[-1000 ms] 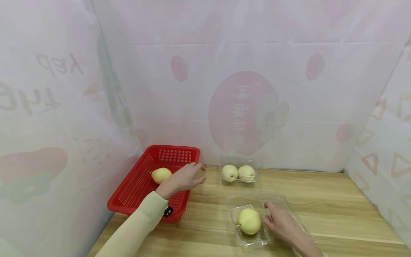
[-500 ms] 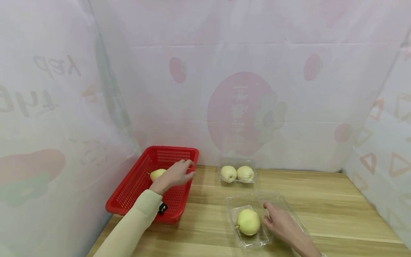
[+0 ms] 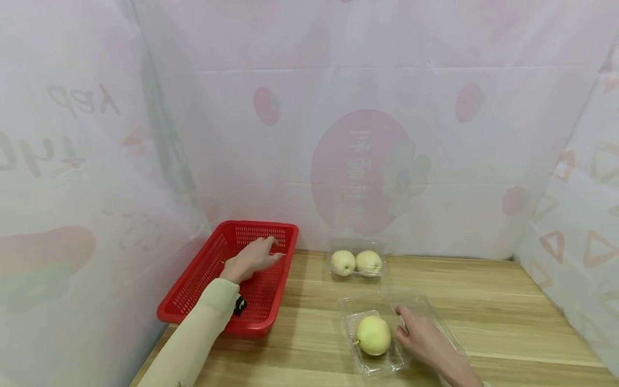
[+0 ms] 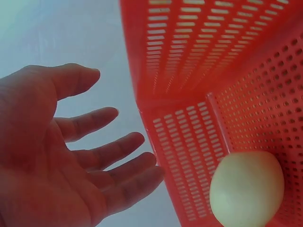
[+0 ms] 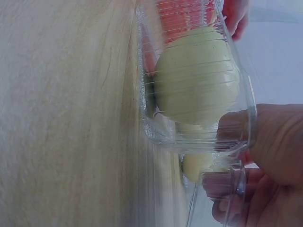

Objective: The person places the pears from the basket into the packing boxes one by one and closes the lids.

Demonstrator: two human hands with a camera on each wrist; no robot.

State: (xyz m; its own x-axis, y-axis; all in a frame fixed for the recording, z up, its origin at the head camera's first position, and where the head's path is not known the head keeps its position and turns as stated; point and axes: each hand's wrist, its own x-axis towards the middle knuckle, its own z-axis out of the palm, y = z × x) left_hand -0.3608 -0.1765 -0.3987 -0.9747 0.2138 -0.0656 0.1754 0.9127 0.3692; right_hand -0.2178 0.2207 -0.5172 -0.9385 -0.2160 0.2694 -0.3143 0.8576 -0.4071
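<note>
My left hand (image 3: 252, 258) hovers over the red plastic basket (image 3: 169, 301), fingers spread and holding nothing. A pale yellow pear (image 4: 246, 189) lies in the basket, apart from that hand; in the head view the forearm and hand hide most of it. At the right, an opened clear plastic box (image 3: 344, 310) carries one yellow-green pear (image 3: 373, 335), its stem pointing left. My right hand (image 3: 427, 338) is at the box's hinge side. Its thumb reaches over the wall and its fingers curl at the lid (image 5: 196, 208), holding the box's edge.
Behind, near the wall, stands another clear box with two pears (image 3: 343, 262) inside. The wooden table (image 3: 512, 312) is bounded by printed white curtains (image 3: 290, 183) at the back and sides. A black wristband piece (image 3: 239, 306) hangs at the left wrist.
My left hand has moved leftward and slightly back, from the basket's right rim to above its inside, now covering most of the pear there. The right hand stays at the box.
</note>
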